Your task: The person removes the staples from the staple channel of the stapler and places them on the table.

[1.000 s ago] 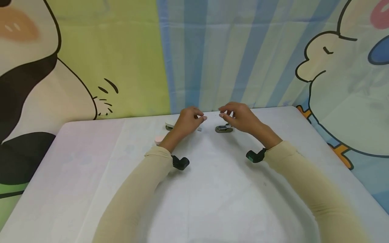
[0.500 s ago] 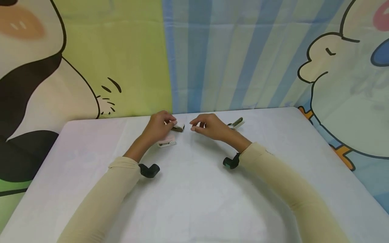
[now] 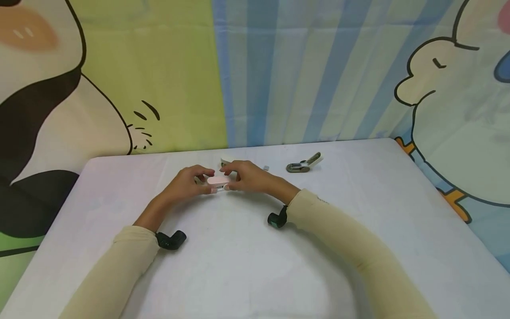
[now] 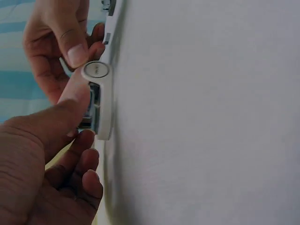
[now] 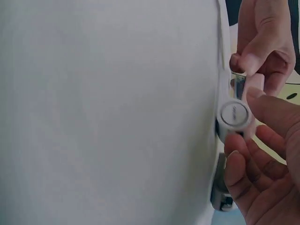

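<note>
Stapler (image 3: pixel 218 180) just left of frame centre, pinched by our left grip (image 3: pixel 186 183) and right grip (image 3: pixel 252 178), and we're apparently positioning it, the next move calling for even steadiness!

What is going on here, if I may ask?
A person's left hand and right hand hold a small pink and white stapler between them at a white-covered table. To their right rests an olive stapler, one arm swung up. Another object lies behind the right hand, mostly hidden.
</note>
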Tool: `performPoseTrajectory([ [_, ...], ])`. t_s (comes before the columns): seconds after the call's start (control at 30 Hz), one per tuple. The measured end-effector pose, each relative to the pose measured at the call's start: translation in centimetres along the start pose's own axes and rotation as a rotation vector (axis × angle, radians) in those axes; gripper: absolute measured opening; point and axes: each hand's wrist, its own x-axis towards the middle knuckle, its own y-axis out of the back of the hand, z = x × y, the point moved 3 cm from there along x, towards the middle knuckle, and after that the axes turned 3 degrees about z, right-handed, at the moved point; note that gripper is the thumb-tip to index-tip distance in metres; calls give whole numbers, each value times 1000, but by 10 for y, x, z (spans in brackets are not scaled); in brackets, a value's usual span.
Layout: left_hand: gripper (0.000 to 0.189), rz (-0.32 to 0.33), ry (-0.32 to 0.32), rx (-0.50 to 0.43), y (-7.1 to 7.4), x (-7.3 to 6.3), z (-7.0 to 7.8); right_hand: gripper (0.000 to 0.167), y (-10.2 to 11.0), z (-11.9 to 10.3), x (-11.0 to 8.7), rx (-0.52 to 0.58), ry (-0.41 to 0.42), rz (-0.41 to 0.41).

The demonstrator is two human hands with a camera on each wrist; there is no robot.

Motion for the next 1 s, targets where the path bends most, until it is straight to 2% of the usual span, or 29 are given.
performPoseTrajectory([
  [0.1, 37, 10, -32, -5, -9, -2, -4, 42, -5, 0, 2, -30, -4, 4],
  [0.23, 24, 28, -55, -22, -15, -2, -2, 29, -6, 1, 1, -83, 5, 24],
  [0.4, 19, -19, -76, -33, -21, 0, 5, 25, -3, 4, -6, -107, 23, 21],
  [0.8, 14, -40, -129, -38, -38, 1, 35, 23, 16, 7, -51, 49, 78, 92],
  [1.0, 14, -99, -178, -46, -50, -1, 43, 22, 17, 8, -67, 48, 67, 51],
])
